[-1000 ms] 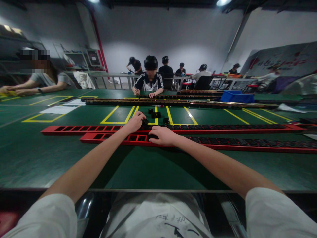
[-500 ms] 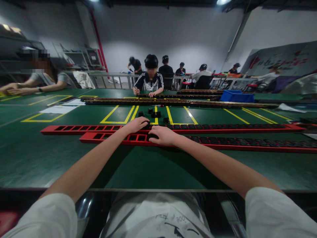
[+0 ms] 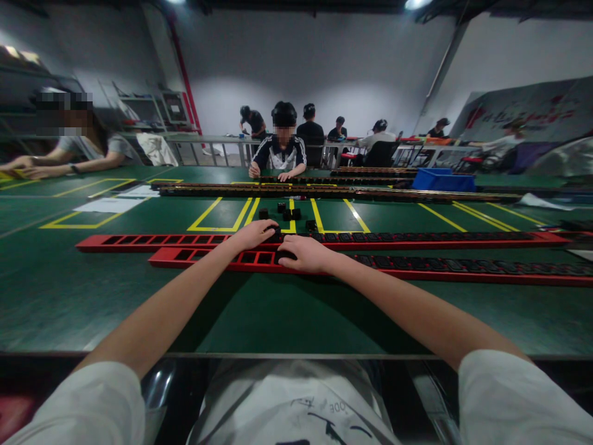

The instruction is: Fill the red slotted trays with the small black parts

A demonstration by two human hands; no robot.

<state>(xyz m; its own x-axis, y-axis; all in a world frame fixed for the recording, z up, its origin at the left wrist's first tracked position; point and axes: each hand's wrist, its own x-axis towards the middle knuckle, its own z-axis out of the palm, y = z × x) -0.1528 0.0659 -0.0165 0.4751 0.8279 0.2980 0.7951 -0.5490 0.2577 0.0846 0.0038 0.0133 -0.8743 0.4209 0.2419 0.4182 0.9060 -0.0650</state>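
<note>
Two long red slotted trays lie across the bench in front of me, the far tray (image 3: 90,245) a little behind the near tray (image 3: 163,258). My left hand (image 3: 252,234) reaches over the far one, its fingers closed on a small black block (image 3: 275,235). Beside it, my right hand (image 3: 307,253) rests at the near tray, with its fingers curled around a black block (image 3: 288,254) at a slot; the hand hides part of it. Left of my hands several slots stand unfilled, while black pieces (image 3: 430,264) fill the slots to the right.
Several loose black blocks (image 3: 286,214) sit just beyond the far tray, among yellow tape lines on the green bench (image 3: 259,315). Farther back are long dark strips (image 3: 259,190), a blue bin (image 3: 443,180) and white papers (image 3: 111,204). A person (image 3: 280,151) sits opposite.
My hands and the trays keep the same places. Only a person at the back has raised their head slightly.
</note>
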